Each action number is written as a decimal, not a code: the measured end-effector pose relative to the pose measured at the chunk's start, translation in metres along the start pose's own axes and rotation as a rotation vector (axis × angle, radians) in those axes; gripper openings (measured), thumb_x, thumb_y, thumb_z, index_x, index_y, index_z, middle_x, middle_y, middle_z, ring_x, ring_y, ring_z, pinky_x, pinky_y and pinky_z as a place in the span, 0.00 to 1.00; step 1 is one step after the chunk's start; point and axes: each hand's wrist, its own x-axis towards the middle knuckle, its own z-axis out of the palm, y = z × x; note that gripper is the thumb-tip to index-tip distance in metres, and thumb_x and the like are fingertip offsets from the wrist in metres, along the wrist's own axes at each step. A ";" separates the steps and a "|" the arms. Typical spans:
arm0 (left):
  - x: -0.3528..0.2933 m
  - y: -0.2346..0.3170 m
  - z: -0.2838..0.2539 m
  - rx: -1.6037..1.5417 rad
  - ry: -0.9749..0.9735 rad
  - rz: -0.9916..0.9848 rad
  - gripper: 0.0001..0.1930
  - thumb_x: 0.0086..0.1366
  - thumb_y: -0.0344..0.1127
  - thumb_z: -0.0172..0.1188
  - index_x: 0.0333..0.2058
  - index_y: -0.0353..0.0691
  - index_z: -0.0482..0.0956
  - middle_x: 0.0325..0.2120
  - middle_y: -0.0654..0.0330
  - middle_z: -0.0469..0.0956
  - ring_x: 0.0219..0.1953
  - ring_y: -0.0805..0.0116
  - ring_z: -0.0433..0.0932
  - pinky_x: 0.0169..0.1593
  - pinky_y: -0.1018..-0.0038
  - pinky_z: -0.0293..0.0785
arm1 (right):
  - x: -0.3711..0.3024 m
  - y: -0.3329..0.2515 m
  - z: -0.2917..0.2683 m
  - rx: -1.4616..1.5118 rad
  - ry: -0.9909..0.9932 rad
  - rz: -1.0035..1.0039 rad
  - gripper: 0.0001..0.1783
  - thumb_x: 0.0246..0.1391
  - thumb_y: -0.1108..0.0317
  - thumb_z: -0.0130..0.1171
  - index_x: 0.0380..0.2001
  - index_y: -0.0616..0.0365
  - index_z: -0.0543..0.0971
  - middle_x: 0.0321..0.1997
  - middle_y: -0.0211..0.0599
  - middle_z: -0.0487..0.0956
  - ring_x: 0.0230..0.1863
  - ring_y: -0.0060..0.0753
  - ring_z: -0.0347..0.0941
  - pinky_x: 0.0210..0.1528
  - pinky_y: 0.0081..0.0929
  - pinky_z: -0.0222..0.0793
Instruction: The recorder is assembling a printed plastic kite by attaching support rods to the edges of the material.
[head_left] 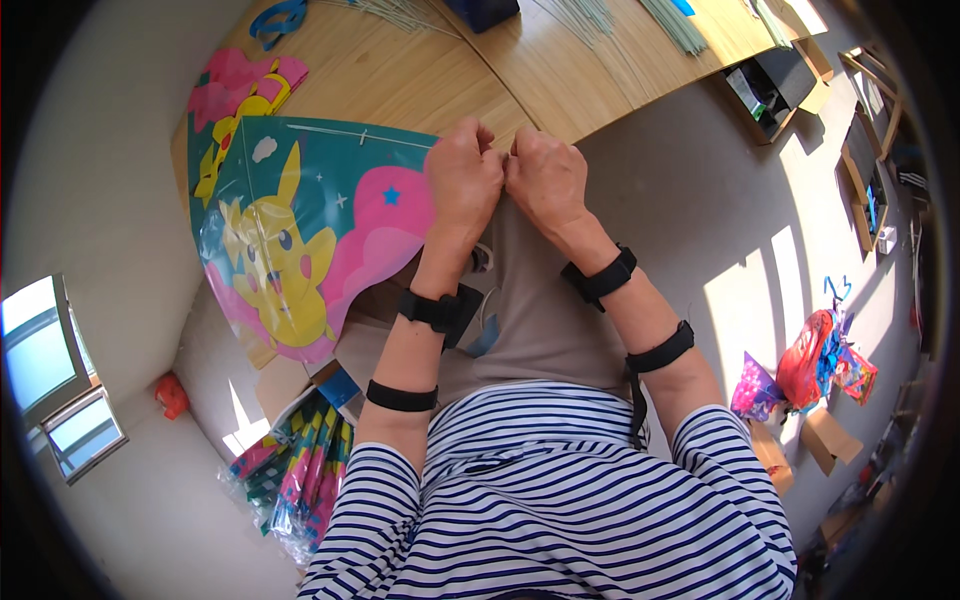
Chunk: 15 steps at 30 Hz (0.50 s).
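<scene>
The person's left hand [465,185] and right hand [545,178] are meeting just before the edge of the wooden table [420,95]. Both are curling their fingers inward, with the thumb sides facing each other; what they are pinching, I cannot tell, because the fingertips are hiding it. The printed kite [385,235], green-blue with pink shapes and 1 yellow cartoon figure, is lying to the left of the hands, partly on the table and partly hanging over its edge above the person's lap. Its right corner is reaching the left hand, but whether the fingers are gripping it is not clear. Near its top border, 1 thin pale rod [325,131] is running across. Behind the kite, more printed sheets [222,80] are lying on the table, and near them 1 blue ribbon [278,22] is resting in loops. Farther along, thin sticks [675,25] are lying in bundles. Below the table's left side, folded kites [310,470] in clear plastic are standing close together.
</scene>
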 end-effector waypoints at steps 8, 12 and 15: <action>0.005 -0.017 0.001 -0.104 0.027 -0.009 0.05 0.57 0.24 0.59 0.33 0.31 0.77 0.26 0.54 0.81 0.29 0.68 0.81 0.35 0.70 0.78 | -0.001 -0.002 -0.003 0.017 -0.018 0.018 0.08 0.50 0.64 0.63 0.25 0.57 0.78 0.26 0.48 0.81 0.32 0.54 0.80 0.36 0.46 0.75; 0.006 -0.013 -0.011 -0.196 0.065 -0.067 0.06 0.56 0.25 0.63 0.33 0.32 0.77 0.24 0.60 0.81 0.29 0.72 0.80 0.34 0.71 0.78 | -0.001 0.002 0.000 0.004 0.020 -0.031 0.07 0.47 0.66 0.65 0.25 0.56 0.78 0.26 0.48 0.81 0.30 0.53 0.81 0.33 0.44 0.78; 0.003 0.001 -0.013 -0.122 -0.022 -0.102 0.08 0.54 0.27 0.66 0.32 0.33 0.77 0.23 0.58 0.80 0.27 0.70 0.79 0.33 0.71 0.77 | -0.001 0.002 0.000 0.019 0.011 -0.013 0.07 0.47 0.67 0.65 0.25 0.56 0.78 0.26 0.48 0.82 0.30 0.54 0.81 0.33 0.44 0.77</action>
